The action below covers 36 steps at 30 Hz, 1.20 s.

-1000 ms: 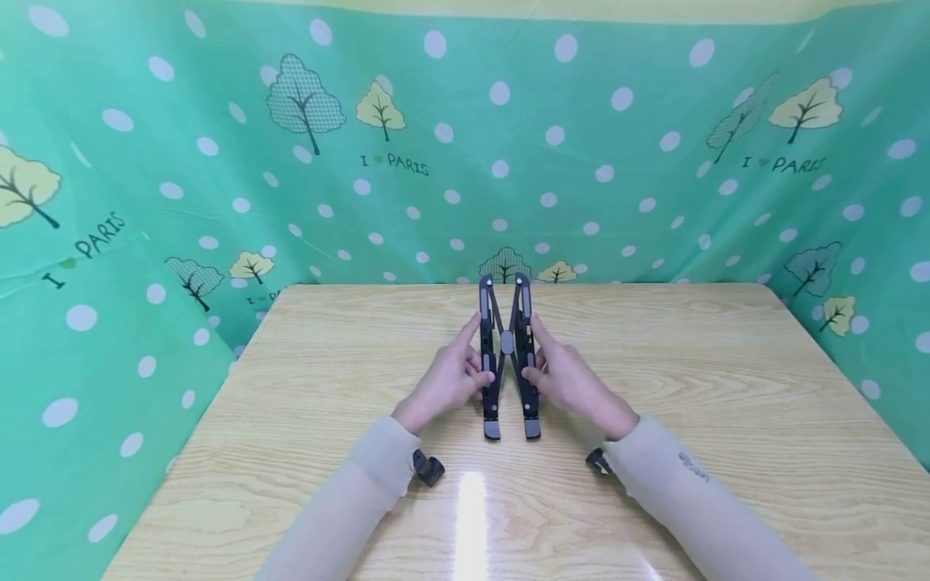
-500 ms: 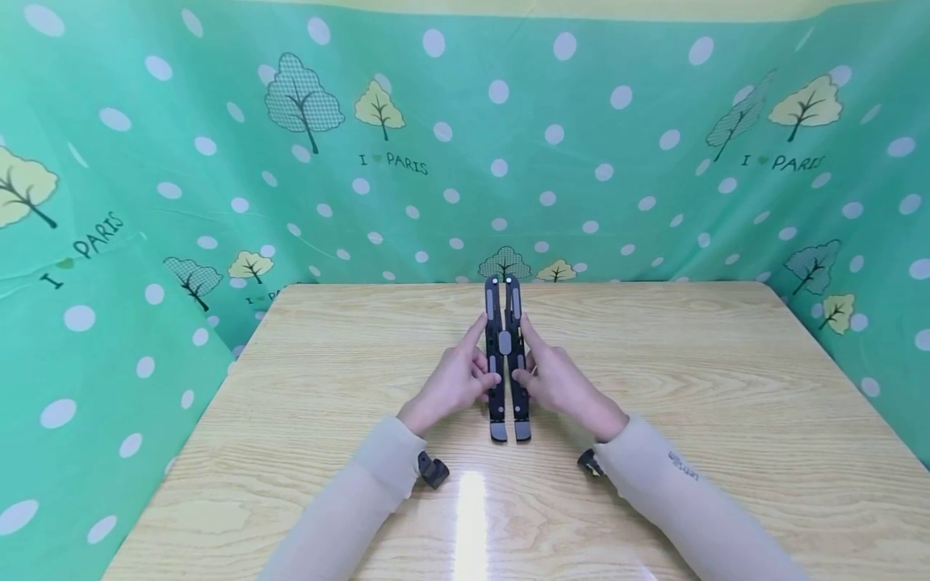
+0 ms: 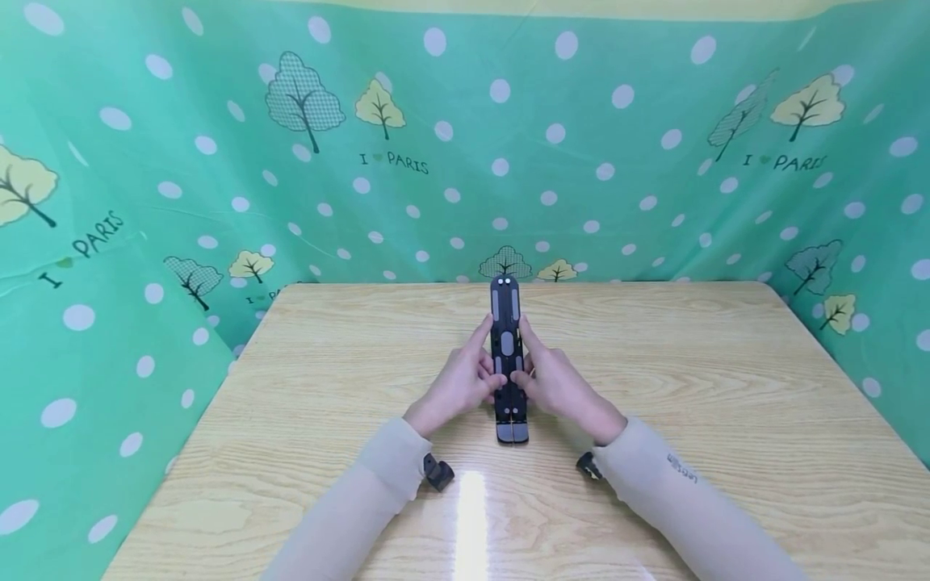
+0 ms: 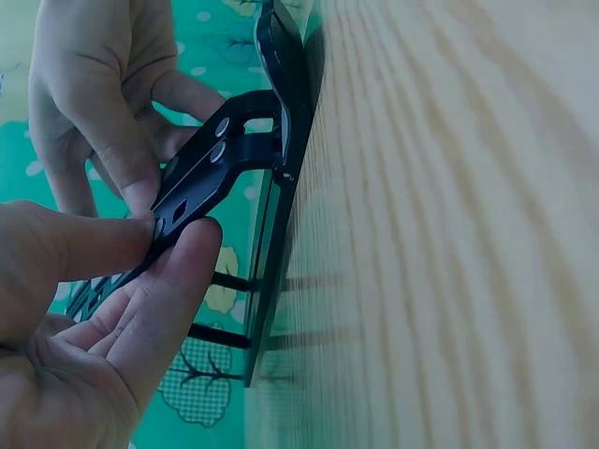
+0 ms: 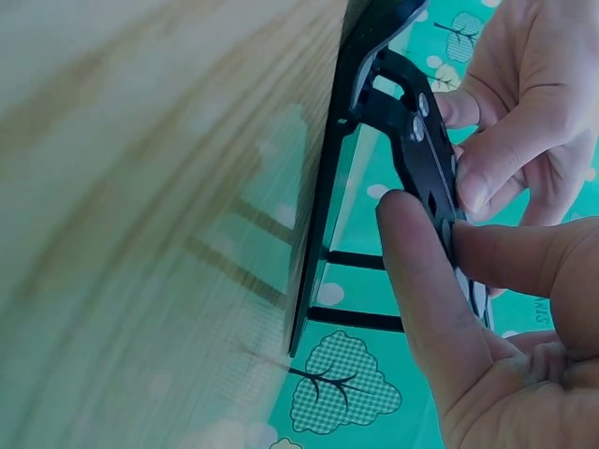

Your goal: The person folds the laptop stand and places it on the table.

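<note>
A black folding laptop stand (image 3: 507, 344) with grey pads stands on the wooden table, its two side arms pressed together into one narrow bar. My left hand (image 3: 456, 382) pinches the left arm between thumb and fingers. From the other side, my right hand (image 3: 563, 384) pinches the right arm the same way. Seen from the left wrist, the upper bars of the stand (image 4: 201, 173) slope above its base, joined by thin struts. The right wrist view shows the stand's riveted front end (image 5: 416, 126) and its base on the tabletop.
The pale wood table (image 3: 726, 403) spreads out on both sides of the stand. A green dotted curtain (image 3: 450, 161) with printed trees hangs along the table's back edge and sides.
Both hands have moved inward, bringing the stand's two arms from a spread position, with crossed struts showing, to side by side. The gap between them has closed.
</note>
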Each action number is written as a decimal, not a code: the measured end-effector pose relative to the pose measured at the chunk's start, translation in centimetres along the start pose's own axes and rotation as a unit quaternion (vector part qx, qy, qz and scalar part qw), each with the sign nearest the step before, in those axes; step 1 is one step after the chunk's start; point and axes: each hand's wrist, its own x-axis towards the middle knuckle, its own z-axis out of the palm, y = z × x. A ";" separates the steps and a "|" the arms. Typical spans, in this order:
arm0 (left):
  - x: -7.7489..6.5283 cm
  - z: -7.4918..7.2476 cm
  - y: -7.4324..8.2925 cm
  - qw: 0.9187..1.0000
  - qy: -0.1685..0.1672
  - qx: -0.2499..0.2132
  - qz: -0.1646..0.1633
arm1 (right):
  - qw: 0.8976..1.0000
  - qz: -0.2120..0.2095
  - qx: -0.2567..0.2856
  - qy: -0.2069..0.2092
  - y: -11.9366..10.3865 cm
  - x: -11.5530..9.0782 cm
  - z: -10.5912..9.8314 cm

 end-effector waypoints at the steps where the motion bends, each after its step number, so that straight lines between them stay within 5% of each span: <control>1: 0.0 0.0 0.0 1.000 0.001 0.003 0.001 | 1.000 0.001 -0.001 0.000 0.0 0.0 0.0; 11: 0.2 0.0 -0.1 1.000 0.019 -0.012 0.003 | 0.998 0.011 0.056 -0.028 0.3 0.0 -1.3; 18: 0.1 -0.3 -0.1 0.998 0.049 -0.024 0.003 | 0.993 0.015 0.120 -0.011 1.3 0.6 -1.7; 36: 0.2 -0.4 -0.2 0.998 0.046 0.014 0.034 | 0.991 0.021 0.129 0.001 0.9 0.5 -0.9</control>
